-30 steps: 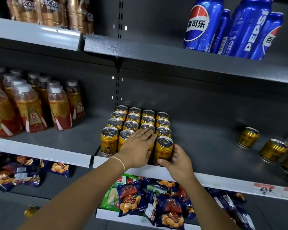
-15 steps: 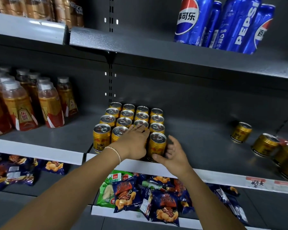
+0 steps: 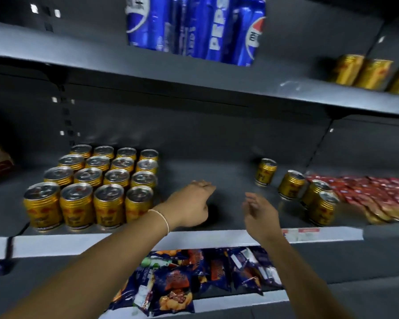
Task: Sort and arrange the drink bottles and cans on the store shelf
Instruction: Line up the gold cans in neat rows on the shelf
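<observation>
Left hand (image 3: 189, 203), fingers loosely together, and right hand (image 3: 259, 212), fingers spread, hover empty above the grey metal shelf (image 3: 217, 171) near its front edge. They sit between the squared block of gold ribbed metal cans (image 3: 97, 180) and the scattered gold cans (image 3: 291, 185), likely reaching for the latter.

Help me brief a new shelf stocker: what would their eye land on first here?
First the tidy four-by-four block of gold ribbed metal cans with silver tops on the left of the middle shelf, and the tall glossy blue Pepsi cans on the shelf above. Then the person's empty left hand and right hand hover between that block and four loose gold cans at the right.
</observation>
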Motion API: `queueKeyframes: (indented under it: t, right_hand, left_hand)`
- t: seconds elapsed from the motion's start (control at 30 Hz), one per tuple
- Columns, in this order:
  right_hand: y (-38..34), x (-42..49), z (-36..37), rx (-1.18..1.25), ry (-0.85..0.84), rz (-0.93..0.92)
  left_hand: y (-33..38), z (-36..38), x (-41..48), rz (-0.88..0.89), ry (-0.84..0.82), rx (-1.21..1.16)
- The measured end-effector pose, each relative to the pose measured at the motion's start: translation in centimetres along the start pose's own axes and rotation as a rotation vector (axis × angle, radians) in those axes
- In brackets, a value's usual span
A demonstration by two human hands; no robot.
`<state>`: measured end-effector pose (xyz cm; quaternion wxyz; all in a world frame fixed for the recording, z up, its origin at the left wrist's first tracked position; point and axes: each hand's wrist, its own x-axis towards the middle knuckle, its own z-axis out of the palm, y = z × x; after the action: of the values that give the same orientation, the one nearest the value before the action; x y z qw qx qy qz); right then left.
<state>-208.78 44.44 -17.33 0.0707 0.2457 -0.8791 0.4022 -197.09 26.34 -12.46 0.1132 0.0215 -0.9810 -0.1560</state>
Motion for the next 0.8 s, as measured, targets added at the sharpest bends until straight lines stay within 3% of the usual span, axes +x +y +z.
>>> queueKeyframes:
  t: [0.17,0.3,0.4,0.57,0.8]
  right_hand:
    - [4.8,1.9,-6.0,-0.205,0.142,0.012]
    - [8.3,3.4,-9.9,-0.252,0.213,0.179]
    - [10.9,4.6,-11.9,-0.308,0.279,0.206]
    - [13.7,6.4,-13.5,-0.065,0.215,0.311]
    - [13.3,6.9,-12.9,0.069,0.222,0.197]
  left_hand:
    - [6.0,3.9,5.7,0.035,-0.109,-0.077]
    - [9.9,6.4,9.1,0.047,-0.162,-0.111]
    - [12.2,8.1,10.8,0.065,-0.187,-0.106]
    - [14.1,10.1,12.3,0.064,-0.194,-0.136]
    - [13.5,10.4,13.2,0.041,-0.159,-0.188]
